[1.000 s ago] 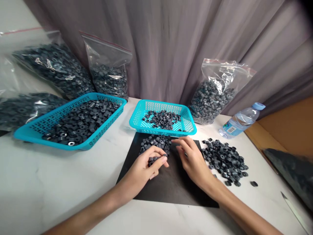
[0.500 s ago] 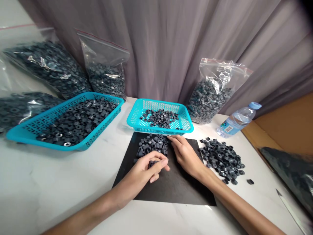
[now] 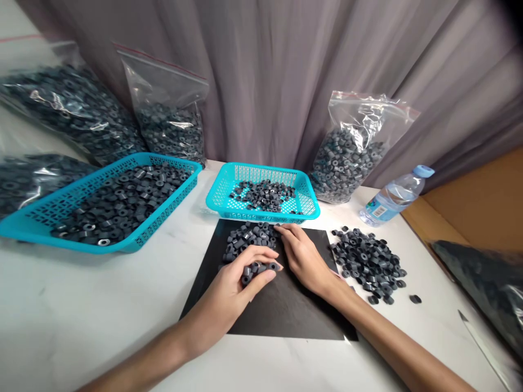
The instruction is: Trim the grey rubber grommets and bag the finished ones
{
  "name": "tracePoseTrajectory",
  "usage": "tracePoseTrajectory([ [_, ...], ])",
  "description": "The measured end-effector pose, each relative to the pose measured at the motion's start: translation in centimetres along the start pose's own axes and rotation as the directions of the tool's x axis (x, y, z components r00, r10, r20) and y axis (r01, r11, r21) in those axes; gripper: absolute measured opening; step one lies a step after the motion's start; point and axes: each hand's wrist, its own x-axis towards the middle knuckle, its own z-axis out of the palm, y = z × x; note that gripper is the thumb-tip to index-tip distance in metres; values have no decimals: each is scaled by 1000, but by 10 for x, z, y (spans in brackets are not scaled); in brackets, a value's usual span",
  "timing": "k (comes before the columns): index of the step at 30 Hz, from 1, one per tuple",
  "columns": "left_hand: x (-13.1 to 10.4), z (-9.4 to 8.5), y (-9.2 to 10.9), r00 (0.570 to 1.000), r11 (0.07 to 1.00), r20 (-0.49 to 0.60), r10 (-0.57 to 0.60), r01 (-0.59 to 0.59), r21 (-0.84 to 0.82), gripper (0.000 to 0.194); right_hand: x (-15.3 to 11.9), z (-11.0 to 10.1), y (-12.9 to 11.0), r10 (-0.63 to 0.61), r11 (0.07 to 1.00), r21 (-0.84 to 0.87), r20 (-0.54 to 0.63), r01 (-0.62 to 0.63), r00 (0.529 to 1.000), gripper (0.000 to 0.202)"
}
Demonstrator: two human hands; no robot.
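My left hand (image 3: 245,277) curls around several small dark grey ring-shaped spacers (image 3: 255,268), which show between its thumb and fingers above the black mat (image 3: 286,316). On the mat's far left part lies a pile of the same spacers (image 3: 249,238), just beyond this hand. The fingers of my right hand (image 3: 301,253) are drawn together, their tips at the right edge of that pile. Whatever they pinch there is hidden. To the right of the mat spreads a loose heap of dark spacers (image 3: 370,264).
A turquoise basket (image 3: 263,218) with some spacers stands behind the mat; a fuller turquoise basket (image 3: 134,242) is at left. Filled zip bags (image 3: 171,130) stand at the back left, another bag (image 3: 347,163) at back right. A water bottle (image 3: 394,198) leans beside the cardboard (image 3: 478,201).
My left hand has opened its grip somewhat, so more of the spacers in it show. The right hand stays at the pile's edge. The whole view has shifted slightly.
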Motion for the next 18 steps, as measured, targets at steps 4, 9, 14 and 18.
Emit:
tracePoseTrajectory([
  [4, -2, -1, 6, 1000, 995, 0, 16, -16, 100, 27, -2, -1, -7, 36, 999, 25, -106, -33, 994, 26],
  [9, 0, -1, 1, 1000, 998, -27, -1, 3, 64, 26, -6, -10, -20, 4, 996, 83, -233, 15, 973, 4],
  [14, 4, -1, -2, 978, 902, 37, -204, 202, -381, 23, -6, -18, -39, 116, 905, 425, -241, -3, 964, 10],
  [18, 6, -4, -1, 930, 619, 145, -337, 335, -710, 19, -2, -25, -50, 270, 645, 732, 53, -222, 961, 14],
])
